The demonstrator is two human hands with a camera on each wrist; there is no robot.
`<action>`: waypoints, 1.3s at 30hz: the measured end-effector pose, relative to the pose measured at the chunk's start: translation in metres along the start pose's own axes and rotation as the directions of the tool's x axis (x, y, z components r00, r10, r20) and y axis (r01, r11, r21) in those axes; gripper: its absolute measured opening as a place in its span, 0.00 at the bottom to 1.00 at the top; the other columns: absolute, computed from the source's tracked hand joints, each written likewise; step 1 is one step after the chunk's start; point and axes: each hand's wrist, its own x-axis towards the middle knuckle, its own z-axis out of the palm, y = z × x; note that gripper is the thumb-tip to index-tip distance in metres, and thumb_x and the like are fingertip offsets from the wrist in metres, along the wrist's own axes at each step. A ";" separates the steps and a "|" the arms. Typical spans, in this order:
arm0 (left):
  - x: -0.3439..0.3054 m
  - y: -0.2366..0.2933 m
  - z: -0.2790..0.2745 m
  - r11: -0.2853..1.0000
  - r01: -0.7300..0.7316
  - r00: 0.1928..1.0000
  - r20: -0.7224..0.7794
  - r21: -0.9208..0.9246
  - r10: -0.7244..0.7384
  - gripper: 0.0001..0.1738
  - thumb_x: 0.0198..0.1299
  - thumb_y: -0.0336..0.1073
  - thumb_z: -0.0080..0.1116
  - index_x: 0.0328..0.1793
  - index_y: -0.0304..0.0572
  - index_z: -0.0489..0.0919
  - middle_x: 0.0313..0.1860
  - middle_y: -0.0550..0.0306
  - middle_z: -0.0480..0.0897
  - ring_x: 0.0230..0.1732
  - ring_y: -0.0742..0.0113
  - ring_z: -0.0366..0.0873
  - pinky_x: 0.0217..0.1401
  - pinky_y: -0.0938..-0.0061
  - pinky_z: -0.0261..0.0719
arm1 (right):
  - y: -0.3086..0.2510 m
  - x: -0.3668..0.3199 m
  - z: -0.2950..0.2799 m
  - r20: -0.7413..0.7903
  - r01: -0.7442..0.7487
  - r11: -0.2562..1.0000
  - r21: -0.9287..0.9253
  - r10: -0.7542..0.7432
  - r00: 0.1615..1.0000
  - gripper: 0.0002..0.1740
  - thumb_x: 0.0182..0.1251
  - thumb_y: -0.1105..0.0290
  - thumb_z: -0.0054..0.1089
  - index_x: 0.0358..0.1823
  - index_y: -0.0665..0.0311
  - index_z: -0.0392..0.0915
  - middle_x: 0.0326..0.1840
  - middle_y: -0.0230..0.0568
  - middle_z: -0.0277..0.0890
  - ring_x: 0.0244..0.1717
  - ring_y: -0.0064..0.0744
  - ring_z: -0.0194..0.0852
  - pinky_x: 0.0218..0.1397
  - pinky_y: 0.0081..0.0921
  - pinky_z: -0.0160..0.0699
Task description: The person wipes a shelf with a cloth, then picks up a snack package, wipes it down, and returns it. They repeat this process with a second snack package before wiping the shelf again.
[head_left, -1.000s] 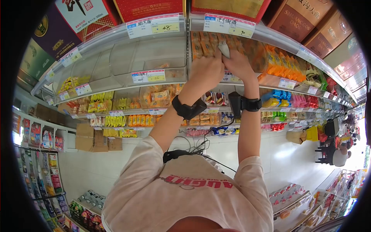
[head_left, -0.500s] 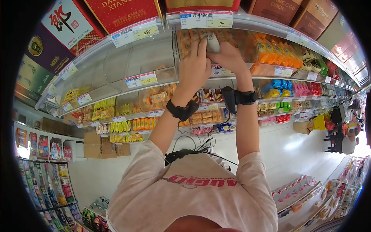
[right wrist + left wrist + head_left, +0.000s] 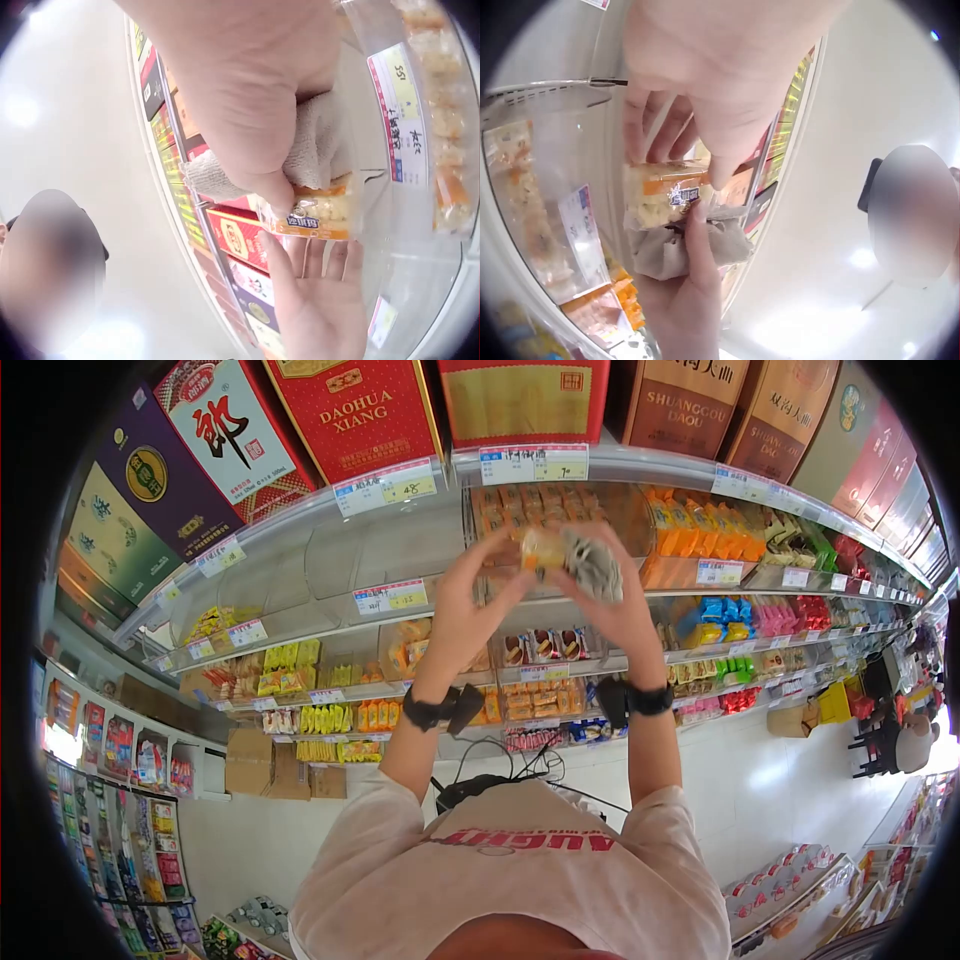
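A clear-wrapped snack packet with an orange band (image 3: pixel 667 195) is held up between both hands, in front of the upper shelf. My left hand (image 3: pixel 470 600) grips one end, thumb on the near face and fingers behind it. A crumpled grey cloth (image 3: pixel 592 565) is in my right hand (image 3: pixel 618 605), whose thumb also presses on the packet's edge, as the right wrist view shows. In that view the cloth lies right against the packet's wrapper (image 3: pixel 322 214). Behind the hands, a clear bin holds rows of similar orange-banded packets (image 3: pixel 530 500).
Price tags (image 3: pixel 390 597) line the shelf edges. Boxed liquor (image 3: pixel 350 420) stands along the top. To the right are bins of orange-wrapped snacks (image 3: pixel 700 525); lower shelves hold yellow packets (image 3: pixel 290 665). Cardboard boxes (image 3: pixel 265 760) stand on the floor at left. Cables (image 3: pixel 510 755) hang before my body.
Both hands have drawn back from the upper bin toward my body. A snack packet now shows between them, and the cloth has stayed in my right hand. The head view has shifted.
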 end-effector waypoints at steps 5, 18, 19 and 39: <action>-0.020 0.016 -0.017 0.976 0.161 0.983 0.112 -0.149 -0.145 0.19 0.59 0.27 0.73 0.56 0.34 0.83 0.48 0.57 0.81 0.45 0.70 0.81 0.45 0.74 0.79 | -0.040 -0.030 0.009 0.056 -0.249 0.951 0.182 0.242 0.969 0.28 0.61 0.75 0.73 0.64 0.65 0.77 0.53 0.42 0.80 0.50 0.36 0.78 0.58 0.30 0.76; -0.048 0.040 -0.036 0.972 0.051 0.984 0.154 0.230 -0.088 0.23 0.57 0.26 0.73 0.60 0.34 0.81 0.48 0.54 0.81 0.44 0.65 0.80 0.45 0.74 0.79 | -0.052 -0.048 0.016 0.062 -0.212 0.973 -0.095 0.218 0.974 0.14 0.61 0.78 0.69 0.47 0.72 0.77 0.43 0.48 0.76 0.40 0.51 0.75 0.48 0.33 0.77; -0.050 0.040 -0.034 0.975 0.089 0.977 0.170 0.204 -0.125 0.23 0.59 0.26 0.71 0.61 0.34 0.81 0.48 0.54 0.81 0.44 0.66 0.80 0.44 0.74 0.80 | -0.050 -0.050 0.020 0.031 -0.198 0.973 -0.116 0.203 0.979 0.14 0.61 0.79 0.68 0.47 0.72 0.77 0.43 0.48 0.76 0.40 0.51 0.75 0.48 0.33 0.77; -0.069 0.023 -0.018 0.981 0.167 0.983 -0.054 -0.104 -0.173 0.06 0.68 0.26 0.63 0.48 0.32 0.86 0.44 0.58 0.81 0.39 0.76 0.79 0.35 0.82 0.75 | -0.055 -0.062 0.063 -0.379 -0.286 0.875 0.390 0.436 0.816 0.18 0.73 0.74 0.60 0.61 0.71 0.73 0.51 0.40 0.76 0.49 0.28 0.75 0.51 0.28 0.77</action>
